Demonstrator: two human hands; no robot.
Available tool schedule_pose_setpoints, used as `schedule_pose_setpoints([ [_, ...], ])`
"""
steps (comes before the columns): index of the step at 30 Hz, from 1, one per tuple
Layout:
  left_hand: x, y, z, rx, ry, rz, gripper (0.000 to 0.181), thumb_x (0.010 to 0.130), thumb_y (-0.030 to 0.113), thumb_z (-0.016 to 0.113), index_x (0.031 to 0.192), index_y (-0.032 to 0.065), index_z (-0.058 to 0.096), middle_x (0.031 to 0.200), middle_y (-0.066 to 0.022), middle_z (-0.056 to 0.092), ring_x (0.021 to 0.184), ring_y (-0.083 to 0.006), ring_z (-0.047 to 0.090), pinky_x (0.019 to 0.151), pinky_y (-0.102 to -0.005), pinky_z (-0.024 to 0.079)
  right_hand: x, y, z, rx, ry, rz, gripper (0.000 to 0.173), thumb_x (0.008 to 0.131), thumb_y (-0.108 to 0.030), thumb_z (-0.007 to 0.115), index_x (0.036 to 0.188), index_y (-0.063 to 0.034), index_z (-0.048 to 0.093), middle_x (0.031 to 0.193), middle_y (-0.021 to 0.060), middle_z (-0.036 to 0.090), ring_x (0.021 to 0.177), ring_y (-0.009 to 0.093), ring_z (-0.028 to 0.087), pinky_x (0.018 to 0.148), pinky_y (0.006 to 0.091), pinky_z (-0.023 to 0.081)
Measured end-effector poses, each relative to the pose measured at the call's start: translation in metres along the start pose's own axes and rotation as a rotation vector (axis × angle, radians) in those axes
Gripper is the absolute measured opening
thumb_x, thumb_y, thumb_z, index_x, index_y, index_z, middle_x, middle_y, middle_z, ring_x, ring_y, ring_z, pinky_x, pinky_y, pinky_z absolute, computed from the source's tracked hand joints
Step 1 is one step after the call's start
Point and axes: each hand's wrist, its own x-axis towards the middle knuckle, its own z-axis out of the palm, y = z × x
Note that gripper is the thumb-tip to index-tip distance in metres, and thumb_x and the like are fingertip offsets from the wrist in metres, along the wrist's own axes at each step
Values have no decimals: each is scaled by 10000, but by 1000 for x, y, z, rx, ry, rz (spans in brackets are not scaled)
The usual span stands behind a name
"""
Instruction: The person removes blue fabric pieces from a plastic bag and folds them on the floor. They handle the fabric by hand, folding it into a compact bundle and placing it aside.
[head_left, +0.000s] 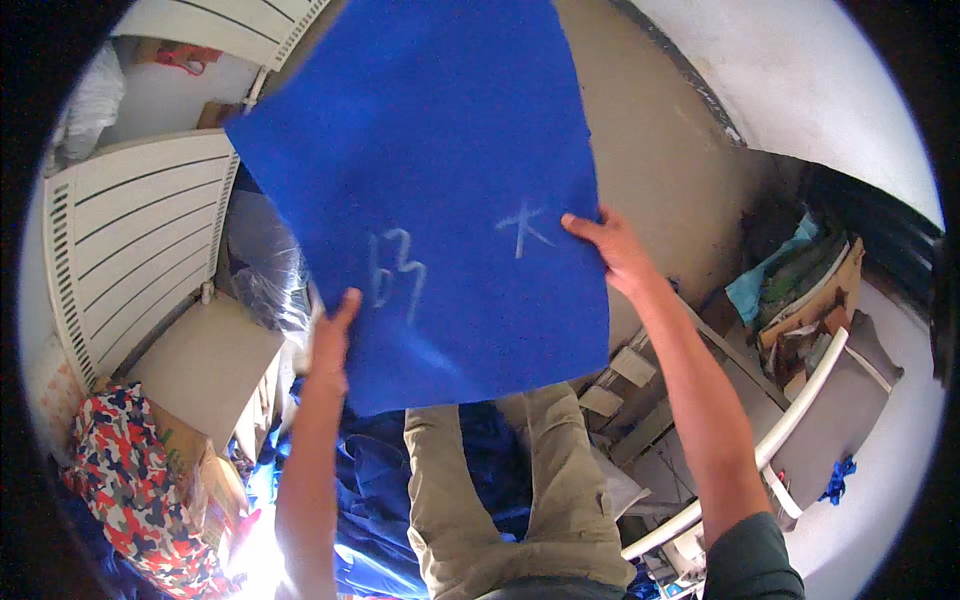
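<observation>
A large blue sheet of fabric or felt (457, 150) is held up in front of me, with pale chalk-like marks on its face. My left hand (335, 330) grips its lower left edge, thumb on the near face. On the right edge, higher up, my right hand (611, 244) pinches the sheet with the thumb on top. The fingers of both hands are mostly hidden behind it. Below the sheet's lower edge, dark blue cloth (375, 487) lies beside and between my legs.
Slatted cream panels (150, 247) stand at the left, near a plastic-wrapped bundle (274, 277) and a camouflage-patterned cloth item (135, 480). At the right are a chair with a curved pale frame (806, 390) and a pile of folded materials with cardboard (814, 292).
</observation>
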Motion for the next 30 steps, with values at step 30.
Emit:
schedule_pose_setpoints([
  [30,-9,-12,55,-521,-192,-158,463,912,330,667,1268,39,613,1161,-153,693,1021,-303,676,915,-454,554,-29,175,-9,-682,393,-23,611,937,-419,672,1279,69,533,1041,265,701,946,355,703,848,433,541],
])
